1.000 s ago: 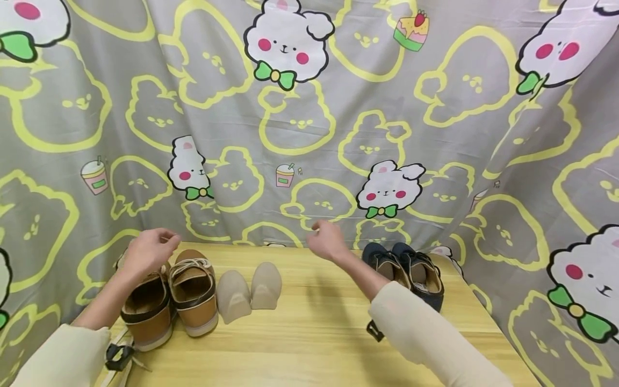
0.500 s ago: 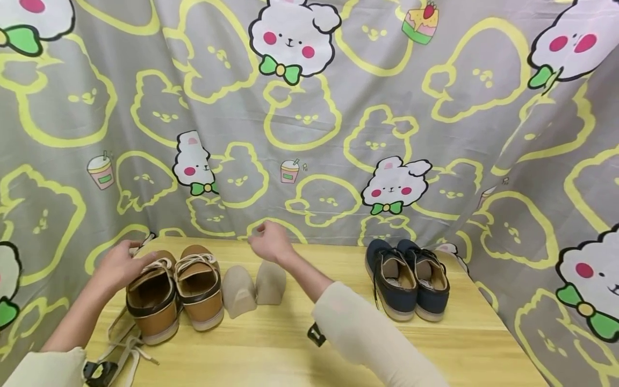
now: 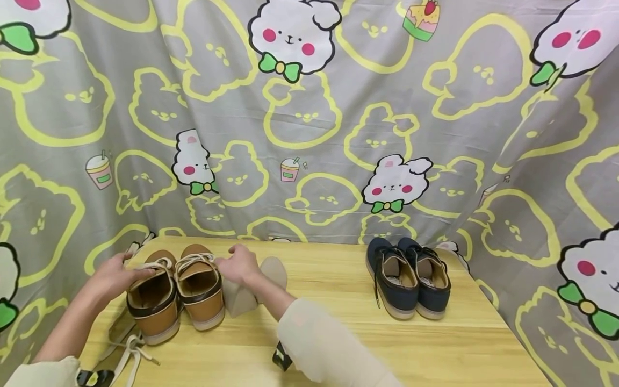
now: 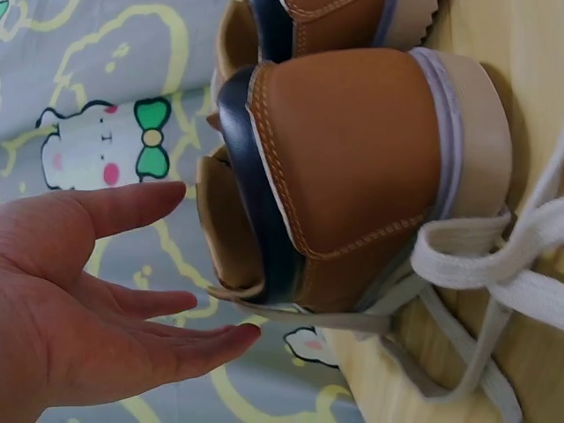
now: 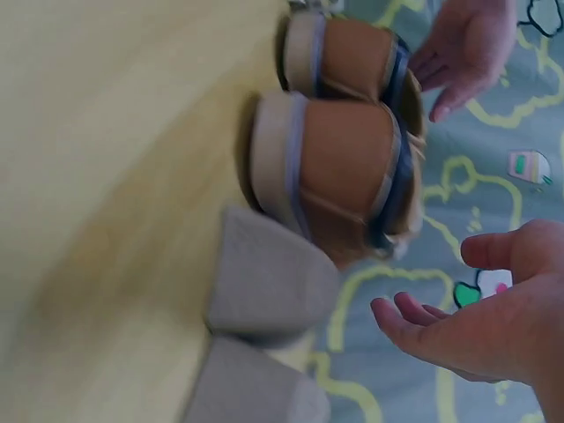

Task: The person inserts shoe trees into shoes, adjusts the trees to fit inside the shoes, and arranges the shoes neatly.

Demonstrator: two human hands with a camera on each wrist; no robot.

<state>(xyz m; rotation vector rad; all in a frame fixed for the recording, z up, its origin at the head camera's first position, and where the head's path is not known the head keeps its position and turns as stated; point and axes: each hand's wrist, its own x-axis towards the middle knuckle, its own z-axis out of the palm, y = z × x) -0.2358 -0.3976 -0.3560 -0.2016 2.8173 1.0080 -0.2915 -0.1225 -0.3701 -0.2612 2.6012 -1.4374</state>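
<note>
Two brown lace-up shoes stand side by side at the left, heels toward me: a left shoe (image 3: 157, 317) and a right shoe (image 3: 203, 307), both with dark collars and white laces. My left hand (image 3: 113, 277) is at the outer side of the left shoe, thumb over its opening. In the left wrist view the left hand (image 4: 115, 308) has its fingers spread beside the shoe heel (image 4: 352, 150). My right hand (image 3: 239, 264) is beside the right shoe's laces, over two beige shoe inserts (image 3: 242, 303). The right wrist view shows the right hand (image 5: 493, 317) with fingers extended and nothing held.
A pair of navy shoes (image 3: 405, 282) stands at the right of the wooden tabletop (image 3: 338, 344). Loose white laces (image 3: 132, 352) lie at the front left. A patterned grey curtain (image 3: 309, 123) hangs behind and around the table.
My right hand has swept left from the middle of the table, over the inserts to the right brown shoe. My left hand has shifted left and lower to the left shoe's outer side.
</note>
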